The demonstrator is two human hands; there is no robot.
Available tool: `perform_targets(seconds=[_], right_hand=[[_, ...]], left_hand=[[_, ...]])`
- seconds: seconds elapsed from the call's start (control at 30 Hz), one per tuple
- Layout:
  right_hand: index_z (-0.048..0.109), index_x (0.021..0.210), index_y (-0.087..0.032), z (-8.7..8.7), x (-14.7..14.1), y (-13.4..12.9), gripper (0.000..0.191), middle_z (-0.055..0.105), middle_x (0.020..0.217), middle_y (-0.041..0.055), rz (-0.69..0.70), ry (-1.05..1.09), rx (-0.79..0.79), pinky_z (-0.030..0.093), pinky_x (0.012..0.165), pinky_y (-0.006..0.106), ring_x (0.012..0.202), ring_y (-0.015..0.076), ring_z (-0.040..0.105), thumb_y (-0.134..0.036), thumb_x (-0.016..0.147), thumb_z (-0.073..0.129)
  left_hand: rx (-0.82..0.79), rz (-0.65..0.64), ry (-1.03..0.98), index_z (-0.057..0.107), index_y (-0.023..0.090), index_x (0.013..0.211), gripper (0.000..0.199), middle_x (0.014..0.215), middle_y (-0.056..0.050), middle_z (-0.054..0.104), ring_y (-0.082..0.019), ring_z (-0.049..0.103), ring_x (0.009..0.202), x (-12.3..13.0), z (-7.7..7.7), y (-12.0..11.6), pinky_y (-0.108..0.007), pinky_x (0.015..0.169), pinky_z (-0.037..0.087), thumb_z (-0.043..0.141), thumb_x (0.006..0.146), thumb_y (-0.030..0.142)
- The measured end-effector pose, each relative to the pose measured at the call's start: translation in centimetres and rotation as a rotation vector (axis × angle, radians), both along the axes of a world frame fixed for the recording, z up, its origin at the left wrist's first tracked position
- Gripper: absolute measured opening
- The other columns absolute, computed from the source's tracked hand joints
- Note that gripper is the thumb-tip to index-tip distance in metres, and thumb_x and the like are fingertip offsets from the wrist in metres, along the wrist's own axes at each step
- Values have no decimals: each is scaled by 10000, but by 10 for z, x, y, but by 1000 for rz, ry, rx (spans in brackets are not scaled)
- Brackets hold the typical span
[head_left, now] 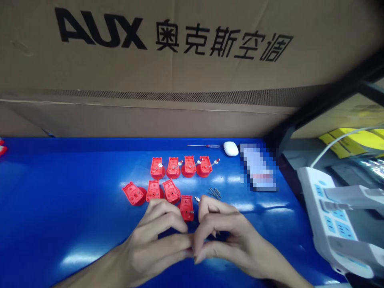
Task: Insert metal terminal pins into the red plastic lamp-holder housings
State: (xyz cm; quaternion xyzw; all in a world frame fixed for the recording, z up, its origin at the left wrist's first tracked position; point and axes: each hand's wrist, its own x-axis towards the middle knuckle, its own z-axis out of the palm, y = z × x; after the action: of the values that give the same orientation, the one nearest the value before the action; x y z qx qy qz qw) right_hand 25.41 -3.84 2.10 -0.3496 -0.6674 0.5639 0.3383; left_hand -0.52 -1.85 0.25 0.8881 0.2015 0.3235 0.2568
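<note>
The left hand (153, 244) and right hand (231, 240) curl closed near the front edge of the blue tabletop (54, 200), fingertips meeting; I cannot tell whether they pinch anything. Just beyond them lies a red plastic housing (186, 208), its long axis running front to back, a small screw (196, 199) just off its right side. Loose screws (215, 193) lie nearby, right of the hands; more red housings (173, 167) sit farther back.

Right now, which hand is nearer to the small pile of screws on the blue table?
Right: the right hand is just below the screws; the left hand is farther away, down and to their left.
</note>
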Motion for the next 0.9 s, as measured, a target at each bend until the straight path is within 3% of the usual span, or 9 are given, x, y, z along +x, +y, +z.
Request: perform_targets(seconds=[0.17,0.5,0.7,0.8,0.9], right_hand=[[835,979,-238,-1,-2,-1,122,595,893,-21,-39,25,20,471,735,267,813,130,572,-281,915,929],[836,1123,-210,-9,-3,0,157,716,957,23,-101,-35,386,510,779,292,842,141,663,-214,971,874],[818,1154,-216,-9,2,3,145,789,995,41,-119,-8,322,550,851,332,899,175,700,-159,1021,801],[821,1090,-243,-10,5,4,90,783,977,30,-256,-10,270,553,818,325,878,179,702,-189,1019,806],[786,1006,-243,-10,4,5,38,749,908,12,-392,-5,67,532,708,283,768,151,664,-271,1029,796]], left_hand=[[-64,41,-8,736,265,1200,187,942,-32,743,-225,671,977,0,-3,-1,-407,864,517,651,1086,144],[77,93,-102,729,145,1119,101,941,-48,729,-216,626,983,6,-5,4,-385,883,466,704,1043,84],[58,166,-147,734,145,1181,248,1025,-60,755,-209,656,1015,12,-8,4,-374,917,524,798,961,50],[70,270,-141,746,158,1176,286,1128,-76,765,-211,674,1069,14,-4,3,-378,968,548,844,925,62],[49,298,-127,746,168,1240,322,1201,-76,780,-207,695,1123,15,-3,5,-378,1019,559,830,945,69]])
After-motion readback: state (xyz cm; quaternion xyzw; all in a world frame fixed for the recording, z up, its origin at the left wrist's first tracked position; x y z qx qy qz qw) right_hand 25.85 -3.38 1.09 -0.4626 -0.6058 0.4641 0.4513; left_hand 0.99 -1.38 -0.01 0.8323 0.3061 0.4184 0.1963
